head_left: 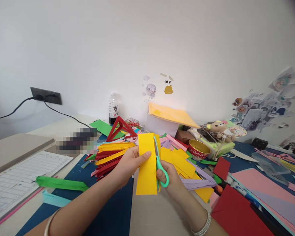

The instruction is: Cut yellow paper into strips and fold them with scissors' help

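My left hand [135, 159] grips a yellow sheet of paper [146, 177] upright, thumb pressed on its front and fingers behind. In my right hand [170, 175] is a pair of scissors [164, 173] with mint-green handles. Their blades lie along the sheet's right edge, and a narrow yellow strip shows just beyond them. Part of the blades is hidden by the paper. Right of my hands, several yellow paper pieces [179, 160] are spread in a loose pile. Behind my left wrist lies a stack of red and yellow folded strips [110, 159].
A dark blue mat [108, 209] covers much of the desk. Red sheets [238, 213] and pink sheets [260, 186] lie at the right. Farther back stand a round red tin [199, 152], a plush bear [220, 128] and a bottle [113, 108]. A printed grid sheet [22, 183] is at left.
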